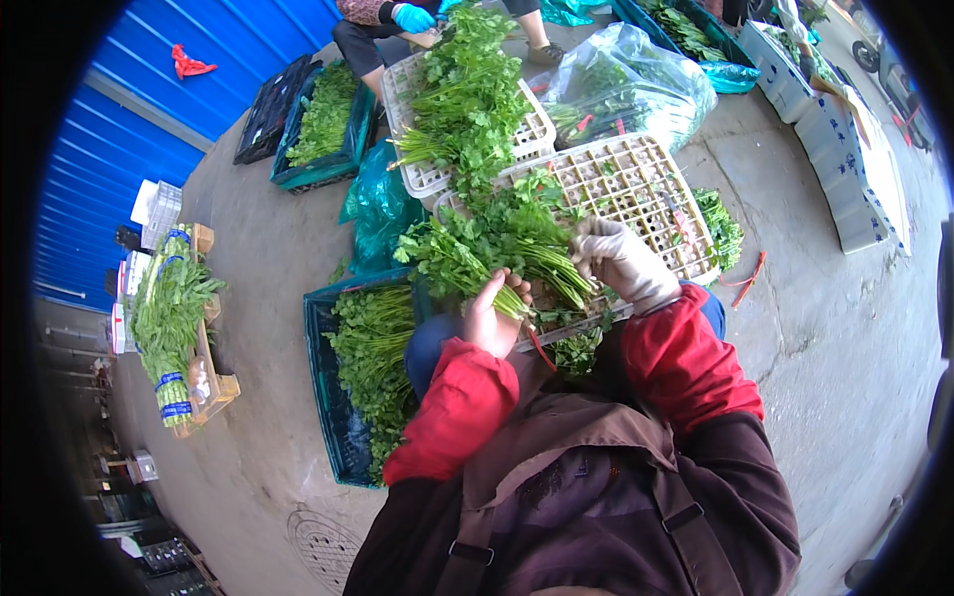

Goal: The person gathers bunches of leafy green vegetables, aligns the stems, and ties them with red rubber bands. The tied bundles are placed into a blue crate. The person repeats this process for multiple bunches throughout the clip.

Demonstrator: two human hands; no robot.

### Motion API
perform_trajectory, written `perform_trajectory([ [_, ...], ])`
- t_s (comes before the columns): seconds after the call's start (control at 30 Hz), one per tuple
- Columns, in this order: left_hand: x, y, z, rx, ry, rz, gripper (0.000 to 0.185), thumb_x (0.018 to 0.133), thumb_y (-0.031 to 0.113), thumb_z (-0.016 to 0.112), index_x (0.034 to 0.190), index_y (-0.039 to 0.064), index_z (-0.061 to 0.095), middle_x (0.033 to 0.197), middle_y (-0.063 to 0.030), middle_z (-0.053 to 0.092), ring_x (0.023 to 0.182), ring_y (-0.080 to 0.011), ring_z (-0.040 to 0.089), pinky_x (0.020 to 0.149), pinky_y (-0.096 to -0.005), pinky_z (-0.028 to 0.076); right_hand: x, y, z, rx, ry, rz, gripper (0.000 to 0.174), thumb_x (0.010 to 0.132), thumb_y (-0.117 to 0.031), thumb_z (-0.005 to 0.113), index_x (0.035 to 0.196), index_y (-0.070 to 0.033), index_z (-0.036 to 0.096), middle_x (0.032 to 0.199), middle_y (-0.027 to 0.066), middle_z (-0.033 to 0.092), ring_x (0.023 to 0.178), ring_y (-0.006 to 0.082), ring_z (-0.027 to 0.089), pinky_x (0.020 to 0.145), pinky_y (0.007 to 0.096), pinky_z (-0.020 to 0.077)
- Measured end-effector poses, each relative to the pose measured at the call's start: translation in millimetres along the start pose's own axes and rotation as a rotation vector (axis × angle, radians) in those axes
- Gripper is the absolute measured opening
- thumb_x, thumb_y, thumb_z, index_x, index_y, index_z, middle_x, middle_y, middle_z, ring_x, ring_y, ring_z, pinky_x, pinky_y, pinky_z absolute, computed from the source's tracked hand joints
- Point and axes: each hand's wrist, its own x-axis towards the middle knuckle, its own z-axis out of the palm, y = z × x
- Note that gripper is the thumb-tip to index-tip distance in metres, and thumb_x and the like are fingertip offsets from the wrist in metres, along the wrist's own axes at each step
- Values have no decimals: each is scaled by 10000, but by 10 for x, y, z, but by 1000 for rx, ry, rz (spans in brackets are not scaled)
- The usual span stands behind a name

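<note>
My bare left hand [496, 309] is closed round the stems of a small bunch of leafy herbs [455, 264], which look like cilantro. A white glove covers my right hand [618, 261]; its fingers are at the stems of the loose herb pile [525, 242], and whether they grip any is hard to tell. Beneath both hands lies an upturned white plastic crate [671, 179] with a grid surface, strewn with leaves. A red tie [542, 350] hangs near my left wrist. Farther forward, a bigger herb heap [469, 97] rests on another white crate [540, 138].
Left of my knees stands a dark crate [317, 402] of herbs. A clear bag [633, 82] of greens lies ahead, near a co-worker's blue-gloved hand [414, 18]. Bundled greens sit on a wooden pallet [216, 395] at far left. White foam boxes [842, 179] stand at right.
</note>
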Motion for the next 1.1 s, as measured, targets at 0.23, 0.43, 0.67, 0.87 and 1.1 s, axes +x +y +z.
perform_trajectory([
  [0.23,57,38,-56,-35,-44,-25,123,980,175,593,1064,85,610,962,-58,662,916,-244,655,774,-358,543,-39,-14,164,-189,229,-114,115,921,-85,681,1009,-22,642,826,65,695,698,134,657,640,242,527],
  [0.43,91,-19,6,-42,-61,11,171,984,128,576,1139,60,598,1034,-110,674,996,-276,659,843,-376,548,-129,-28,190,133,75,-200,110,949,-93,639,991,5,616,815,104,670,648,167,621,615,261,511],
  [0.67,54,-58,105,-3,-107,5,218,989,168,594,1170,48,590,1067,-111,664,987,-265,655,823,-369,547,-225,-161,355,19,189,-239,89,961,-109,633,983,-27,607,827,80,655,671,159,622,639,256,514],
  [0.87,60,-209,-55,52,-216,-87,341,983,254,619,1248,43,581,1177,-139,650,1059,-298,635,922,-476,512,-386,410,616,-761,171,-114,250,912,-175,725,1038,2,601,799,52,667,689,91,613,644,284,528],
  [1.1,208,-397,-319,-23,-95,-129,245,1002,213,575,1185,51,572,1088,-105,653,1119,-286,612,929,-456,500,-423,265,527,-692,52,115,382,868,-85,741,1174,94,598,891,108,653,819,151,657,716,325,598],
])
